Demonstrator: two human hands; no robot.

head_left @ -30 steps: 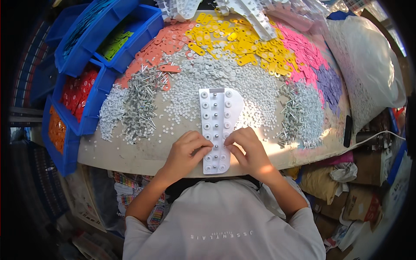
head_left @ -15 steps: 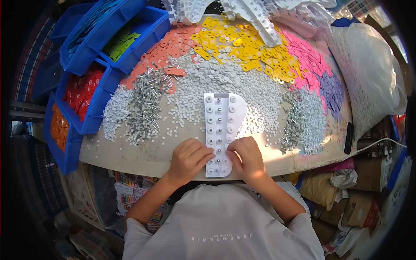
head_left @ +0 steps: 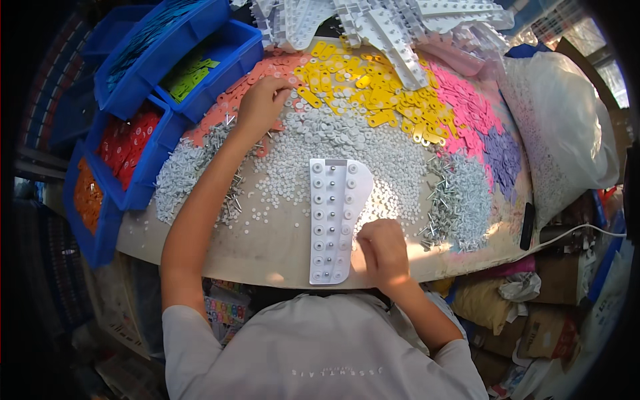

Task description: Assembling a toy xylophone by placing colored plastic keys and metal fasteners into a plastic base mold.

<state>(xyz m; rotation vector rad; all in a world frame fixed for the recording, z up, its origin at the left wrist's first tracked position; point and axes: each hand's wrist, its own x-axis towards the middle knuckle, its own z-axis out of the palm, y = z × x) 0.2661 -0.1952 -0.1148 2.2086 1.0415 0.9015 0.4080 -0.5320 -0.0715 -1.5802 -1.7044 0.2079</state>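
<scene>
A white moulded plastic holder (head_left: 331,223), with white ring-shaped pieces along both sides and a row of small metal pins down its middle, lies upright on the table before me. My left hand (head_left: 264,103) is stretched far forward over the coral flat tags (head_left: 288,63), near the yellow tags (head_left: 333,63); its fingers are curled together, and what they hold, if anything, is hidden. Just right of the holder's lower half, my right hand (head_left: 384,250) rests closed, thumb and fingertips together. Nothing I can make out shows between them.
Small white discs (head_left: 333,127) spread across the middle. Metal rivets (head_left: 223,143) and white pins (head_left: 177,180) lie left; similar heaps (head_left: 467,200) lie right. Pink tags (head_left: 460,100) and purple tags (head_left: 501,157) lie farther right. Blue bins (head_left: 175,143) stand left; a bulging plastic bag (head_left: 567,120) stands right.
My left hand has left the holder's left edge and reached forward to the coral tags. My right hand has come slightly away from the holder's right edge.
</scene>
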